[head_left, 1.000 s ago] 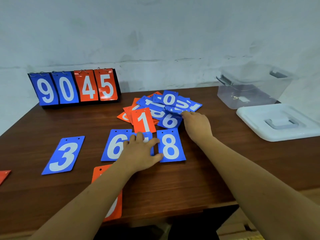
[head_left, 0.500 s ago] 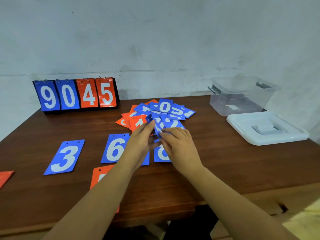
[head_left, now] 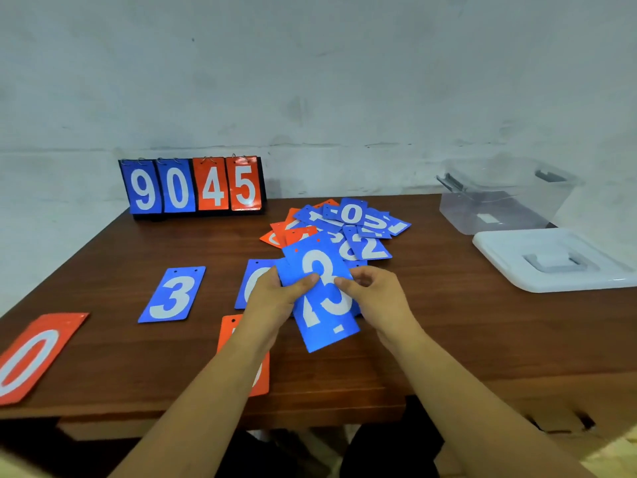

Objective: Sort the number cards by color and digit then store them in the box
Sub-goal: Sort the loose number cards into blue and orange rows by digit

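Holding a small fan of blue number cards (head_left: 322, 305) just above the near middle of the desk (head_left: 448, 339), with a 3 on top and a lower face only partly readable. Gripped along the left edge by the left hand (head_left: 272, 300), thumb curled over the top card, and pinched at the right edge by the right hand (head_left: 379, 298), fingertips curled in. Likely to slip: thin, glossy and overlapped askew, so prone to sliding apart and dropping onto the cards laid out underneath. Also hiding much of the blue card (head_left: 246, 277) just beside the left hand, digit half covered, hence some risk of setting a 3 there rather than on the blue 3 card (head_left: 172, 294) further left. Could nudge the orange card (head_left: 228, 334) lying under the left forearm toward the near edge. Well clear of the orange 0 card (head_left: 31, 357) at near left. Beyond the hands, an unsorted heap of blue and orange cards (head_left: 348, 225), easily scattered by a hasty reach. At far right, an open clear storage box (head_left: 499, 205) with its white lid (head_left: 551, 260) off and nearer, perhaps in the way of a later reach. At far left, an upright flip scoreboard (head_left: 193, 184) reading 9045.
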{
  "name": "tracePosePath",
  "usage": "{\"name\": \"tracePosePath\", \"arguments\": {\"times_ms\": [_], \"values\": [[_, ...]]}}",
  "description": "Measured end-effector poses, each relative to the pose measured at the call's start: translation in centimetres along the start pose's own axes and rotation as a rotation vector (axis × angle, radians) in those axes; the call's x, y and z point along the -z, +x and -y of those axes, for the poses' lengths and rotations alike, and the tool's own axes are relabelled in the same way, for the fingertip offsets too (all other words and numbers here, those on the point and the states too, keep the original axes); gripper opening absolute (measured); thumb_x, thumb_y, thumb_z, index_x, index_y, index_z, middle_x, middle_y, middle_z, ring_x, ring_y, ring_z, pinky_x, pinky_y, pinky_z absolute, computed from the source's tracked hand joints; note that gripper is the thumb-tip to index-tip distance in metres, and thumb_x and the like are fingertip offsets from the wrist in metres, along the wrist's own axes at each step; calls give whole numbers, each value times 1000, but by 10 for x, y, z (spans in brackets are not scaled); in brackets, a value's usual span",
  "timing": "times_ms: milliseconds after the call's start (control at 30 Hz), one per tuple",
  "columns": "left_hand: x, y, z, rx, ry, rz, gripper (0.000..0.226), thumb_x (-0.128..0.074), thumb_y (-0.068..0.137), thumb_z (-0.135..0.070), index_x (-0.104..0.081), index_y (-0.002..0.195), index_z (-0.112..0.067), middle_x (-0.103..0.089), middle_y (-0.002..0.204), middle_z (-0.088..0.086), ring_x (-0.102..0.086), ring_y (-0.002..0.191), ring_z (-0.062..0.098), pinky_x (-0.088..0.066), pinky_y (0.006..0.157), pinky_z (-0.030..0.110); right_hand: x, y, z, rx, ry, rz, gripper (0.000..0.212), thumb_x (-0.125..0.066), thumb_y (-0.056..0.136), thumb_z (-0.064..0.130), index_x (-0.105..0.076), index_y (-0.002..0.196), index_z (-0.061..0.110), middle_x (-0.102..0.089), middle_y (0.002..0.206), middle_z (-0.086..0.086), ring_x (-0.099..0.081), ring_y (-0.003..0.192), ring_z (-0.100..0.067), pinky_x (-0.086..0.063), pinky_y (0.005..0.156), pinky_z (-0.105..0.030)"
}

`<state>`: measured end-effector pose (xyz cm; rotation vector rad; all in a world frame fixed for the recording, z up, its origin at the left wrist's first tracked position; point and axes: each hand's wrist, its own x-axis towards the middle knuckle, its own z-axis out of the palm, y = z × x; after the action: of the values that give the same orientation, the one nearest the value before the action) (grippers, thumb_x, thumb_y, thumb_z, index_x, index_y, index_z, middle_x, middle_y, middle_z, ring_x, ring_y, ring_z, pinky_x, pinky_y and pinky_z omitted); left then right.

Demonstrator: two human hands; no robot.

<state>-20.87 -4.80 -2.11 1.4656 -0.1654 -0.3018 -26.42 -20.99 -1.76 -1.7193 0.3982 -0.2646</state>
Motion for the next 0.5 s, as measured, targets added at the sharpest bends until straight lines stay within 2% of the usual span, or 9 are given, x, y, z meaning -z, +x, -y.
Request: {"name": "tracePosePath", "arguments": {"times_ms": [33, 133, 167, 300, 400, 467, 500], "values": [[3, -2, -1, 31, -30, -30, 34, -75, 84, -24, -65, 114, -11, -76, 104, 4, -73, 93, 26, -57, 87, 50, -2, 1, -3, -31, 8, -29, 24, -74, 84, 32, -66, 98, 15, -69, 104, 2, -67, 89, -8, -57, 65, -26], [19, -5, 1, 113, -132, -137, 10, -63, 94, -19, -63, 104, -15, -74, 102, 5, -72, 94, 24, -56, 90, 46, -5, 3, -6, -81, 69, -194, 24, -73, 85, 34, -64, 99, 17, -67, 106, 2, -65, 96, -12, -56, 67, -28], [23, -6, 1, 119, -115, -156, 8, -61, 95, -18, -61, 103, -17, -73, 103, 4, -72, 93, 21, -57, 88, 45, -6, 2, -5, -89, 112, -198, 22, -73, 85, 32, -64, 97, 16, -68, 104, 2, -66, 95, -12, -56, 67, -28], [42, -10, -1, 94, 56, -180, 18, -62, 94, -25, -56, 111, -26, -70, 105, -4, -72, 92, 15, -60, 81, 41, -23, -8, 6, -133, 133, -43, 21, -72, 86, 28, -59, 87, 12, -72, 94, -2, -70, 85, -12, -51, 56, -24], [55, -20, -5, 62, 10, -131, 29, -66, 89, -31, -61, 116, -22, -74, 108, -2, -73, 94, 18, -59, 84, 47, -48, -18, 11, -175, 77, 72, 23, -73, 86, 28, -55, 79, 16, -70, 94, 0, -70, 86, -11, -50, 51, -20], [64, -25, -6, 46, -11, -122, 36, -69, 83, -35, -64, 116, -21, -74, 109, 0, -72, 97, 21, -57, 88, 51, -66, -23, 11, -160, 59, 109, 23, -72, 86, 28, -56, 79, 13, -71, 95, -1, -70, 85, -11, -52, 53, -20], [71, -27, -5, 38, -5, -144, 38, -70, 82, -37, -65, 115, -20, -74, 109, 0, -73, 97, 22, -56, 88, 51, -75, -25, 11, -143, 68, 113, 25, -71, 87, 29, -58, 82, 8, -71, 96, -6, -71, 86, -15, -56, 58, -25]]}}
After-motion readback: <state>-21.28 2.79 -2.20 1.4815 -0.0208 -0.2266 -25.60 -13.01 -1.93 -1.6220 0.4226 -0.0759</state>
